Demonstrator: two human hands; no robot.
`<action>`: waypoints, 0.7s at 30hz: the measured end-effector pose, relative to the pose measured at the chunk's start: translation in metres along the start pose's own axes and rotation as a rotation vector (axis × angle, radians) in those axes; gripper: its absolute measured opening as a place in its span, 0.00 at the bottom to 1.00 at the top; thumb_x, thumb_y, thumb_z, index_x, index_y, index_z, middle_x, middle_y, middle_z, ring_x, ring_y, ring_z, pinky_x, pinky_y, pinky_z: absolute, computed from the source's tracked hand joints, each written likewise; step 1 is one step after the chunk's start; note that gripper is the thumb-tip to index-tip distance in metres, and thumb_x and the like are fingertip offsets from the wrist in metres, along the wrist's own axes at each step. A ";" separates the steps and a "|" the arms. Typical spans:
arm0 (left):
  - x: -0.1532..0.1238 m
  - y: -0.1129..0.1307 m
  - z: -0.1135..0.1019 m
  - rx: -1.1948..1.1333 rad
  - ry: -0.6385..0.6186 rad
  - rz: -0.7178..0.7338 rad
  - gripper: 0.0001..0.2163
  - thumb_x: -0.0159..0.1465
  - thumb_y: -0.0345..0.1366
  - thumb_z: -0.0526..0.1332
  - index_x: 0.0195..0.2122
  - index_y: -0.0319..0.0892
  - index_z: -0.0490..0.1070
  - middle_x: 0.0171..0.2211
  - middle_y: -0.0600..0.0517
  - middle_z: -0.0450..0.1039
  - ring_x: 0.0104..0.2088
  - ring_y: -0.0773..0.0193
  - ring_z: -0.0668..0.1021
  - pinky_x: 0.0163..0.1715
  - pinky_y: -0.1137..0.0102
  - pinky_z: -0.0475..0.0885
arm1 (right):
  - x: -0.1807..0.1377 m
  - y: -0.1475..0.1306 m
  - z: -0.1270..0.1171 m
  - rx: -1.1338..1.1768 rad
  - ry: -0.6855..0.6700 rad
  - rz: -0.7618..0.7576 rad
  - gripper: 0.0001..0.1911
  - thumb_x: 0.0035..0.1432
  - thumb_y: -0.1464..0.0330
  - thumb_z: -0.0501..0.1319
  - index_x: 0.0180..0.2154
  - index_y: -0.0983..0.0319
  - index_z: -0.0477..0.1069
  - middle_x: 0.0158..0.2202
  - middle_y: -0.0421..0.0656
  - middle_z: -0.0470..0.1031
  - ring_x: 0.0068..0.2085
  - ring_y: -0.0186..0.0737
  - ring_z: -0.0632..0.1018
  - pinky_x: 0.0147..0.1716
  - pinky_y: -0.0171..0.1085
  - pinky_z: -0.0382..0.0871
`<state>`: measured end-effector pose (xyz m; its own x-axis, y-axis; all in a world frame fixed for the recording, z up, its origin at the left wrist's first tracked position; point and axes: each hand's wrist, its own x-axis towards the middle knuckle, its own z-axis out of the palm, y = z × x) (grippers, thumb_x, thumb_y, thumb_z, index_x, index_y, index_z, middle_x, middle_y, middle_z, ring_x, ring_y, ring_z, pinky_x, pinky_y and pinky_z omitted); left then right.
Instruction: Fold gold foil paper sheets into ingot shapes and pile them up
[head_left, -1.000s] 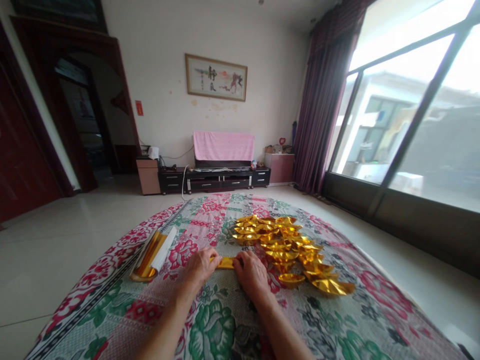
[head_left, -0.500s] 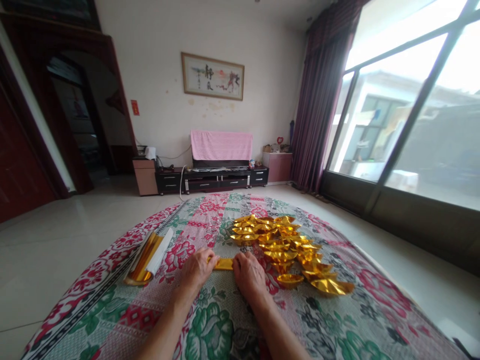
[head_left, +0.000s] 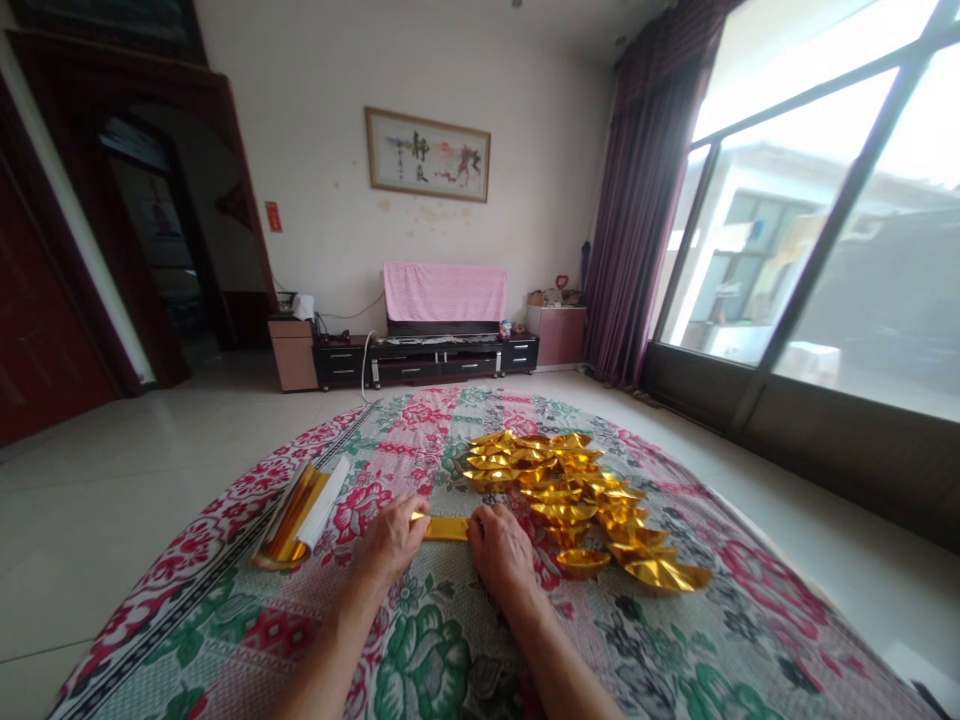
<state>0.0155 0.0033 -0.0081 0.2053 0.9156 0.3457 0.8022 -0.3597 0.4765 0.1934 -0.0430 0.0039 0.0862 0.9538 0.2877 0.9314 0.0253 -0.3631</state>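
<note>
A folded strip of gold foil paper lies on the flowered quilt between my hands. My left hand presses on its left end with the fingers curled down. The strip's right end sits under my right hand, fingers closed over it. A heap of several folded gold paper ingots lies just right of my right hand. A stack of flat gold and white sheets lies left of my left hand.
The quilt covers a pale tiled floor. A dark TV stand with a pink cloth stands against the far wall. A dark doorway is at left. Large windows and a purple curtain are at right.
My left hand has slid slightly left along the strip, showing more gold between my hands. The view shifted a little.
</note>
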 end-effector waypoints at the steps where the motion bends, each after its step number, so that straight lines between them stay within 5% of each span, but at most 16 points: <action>1: 0.000 0.000 0.000 0.002 -0.004 0.009 0.06 0.59 0.32 0.55 0.33 0.43 0.71 0.32 0.52 0.70 0.33 0.67 0.72 0.36 0.73 0.63 | 0.000 0.000 0.000 0.006 0.002 -0.003 0.13 0.61 0.64 0.48 0.32 0.58 0.69 0.34 0.41 0.70 0.35 0.35 0.72 0.31 0.32 0.56; 21: -0.001 0.004 -0.005 -0.011 -0.068 -0.050 0.13 0.58 0.25 0.52 0.29 0.43 0.75 0.30 0.53 0.69 0.33 0.69 0.72 0.38 0.75 0.63 | 0.001 -0.004 -0.006 -0.017 -0.032 0.023 0.14 0.61 0.64 0.47 0.33 0.59 0.71 0.35 0.43 0.71 0.36 0.36 0.73 0.32 0.32 0.59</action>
<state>0.0160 0.0002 -0.0020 0.2025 0.9425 0.2658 0.8062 -0.3146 0.5011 0.1922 -0.0441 0.0108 0.0966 0.9633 0.2506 0.9351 -0.0016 -0.3543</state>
